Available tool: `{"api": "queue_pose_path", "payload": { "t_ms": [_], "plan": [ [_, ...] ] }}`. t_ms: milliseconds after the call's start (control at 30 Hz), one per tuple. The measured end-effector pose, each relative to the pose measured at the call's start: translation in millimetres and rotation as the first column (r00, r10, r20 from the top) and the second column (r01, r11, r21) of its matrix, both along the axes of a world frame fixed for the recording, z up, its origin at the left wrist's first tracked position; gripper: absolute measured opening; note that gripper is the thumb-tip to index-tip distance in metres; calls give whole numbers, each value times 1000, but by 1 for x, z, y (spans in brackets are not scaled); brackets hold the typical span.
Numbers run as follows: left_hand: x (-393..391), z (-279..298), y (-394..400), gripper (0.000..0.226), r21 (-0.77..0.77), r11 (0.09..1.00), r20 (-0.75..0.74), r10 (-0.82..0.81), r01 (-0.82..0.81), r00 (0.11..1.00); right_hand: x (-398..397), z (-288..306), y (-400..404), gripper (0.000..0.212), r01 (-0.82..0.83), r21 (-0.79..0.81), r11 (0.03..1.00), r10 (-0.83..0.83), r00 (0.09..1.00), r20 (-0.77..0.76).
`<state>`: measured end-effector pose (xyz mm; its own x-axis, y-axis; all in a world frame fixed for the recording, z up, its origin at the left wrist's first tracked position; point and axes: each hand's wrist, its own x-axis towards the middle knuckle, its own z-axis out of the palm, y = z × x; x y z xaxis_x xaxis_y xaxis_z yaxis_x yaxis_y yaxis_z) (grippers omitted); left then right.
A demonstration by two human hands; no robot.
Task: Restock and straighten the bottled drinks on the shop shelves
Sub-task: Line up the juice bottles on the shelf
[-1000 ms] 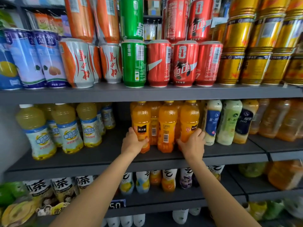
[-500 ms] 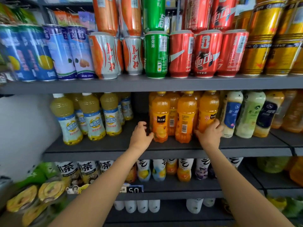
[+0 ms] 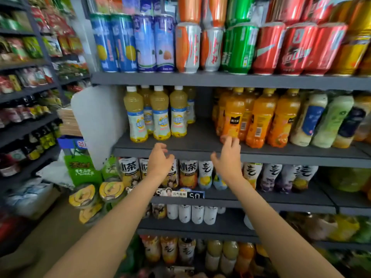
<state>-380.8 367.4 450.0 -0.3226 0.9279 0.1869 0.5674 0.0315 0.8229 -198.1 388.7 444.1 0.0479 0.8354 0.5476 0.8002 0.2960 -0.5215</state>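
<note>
The orange juice bottles [image 3: 259, 117] stood in a tight cluster on the grey middle shelf [image 3: 200, 137]. To their left lay a bare stretch of shelf, and beyond it the pale yellow bottles [image 3: 158, 115] with white caps. To their right leaned white and green bottles [image 3: 325, 119]. Above them, cans [image 3: 236, 47] of blue, orange, green and red filled the next shelf. The right hand [image 3: 227, 157] hovered just in front of the leftmost orange bottle, fingers loosely spread and holding nothing; whether the fingertips touched it could not be told. The left hand [image 3: 159, 160] hung further left, before the shelf edge, fingers loosely curled and empty. Below them stood tea bottles [image 3: 186, 173] and a price tag [image 3: 195, 195].
</note>
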Motion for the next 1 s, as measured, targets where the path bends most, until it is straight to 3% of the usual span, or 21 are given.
{"api": "queue_pose_path", "payload": {
  "t_ms": [133, 333, 600, 767, 833, 900, 1000],
  "plan": [
    [-36, 17, -3, 38, 60, 997, -9, 57, -56, 998, -37, 9, 14, 47, -157, -105, 982, 164, 985, 59],
    [-78, 31, 26, 39, 159, 966, -34, 210, -203, 977, -72, 23, 64, 56, -284, -344, 895, 271, 959, -86],
    [-82, 27, 74, 43, 170, 937, -104, 325, -305, 940, -86, 21, 144, 65, -284, -330, 900, 182, 934, -307],
    [-66, 19, 96, 39, 218, 964, -243, 202, -149, 949, -102, 18, 176, 54, -416, -365, 833, 231, 861, -453],
    [-62, 16, 107, 46, 194, 974, -180, 151, -116, 972, -104, 14, 178, 50, -413, -355, 838, 240, 865, -441],
    [-59, 17, 117, 54, 162, 980, -80, 132, -118, 988, -102, 11, 176, 51, -337, -340, 878, 232, 921, -314],
    [-58, 21, 131, 57, 151, 982, -57, 120, -110, 991, -92, 6, 171, 52, -160, -302, 940, 120, 982, -147]
  ]
}}
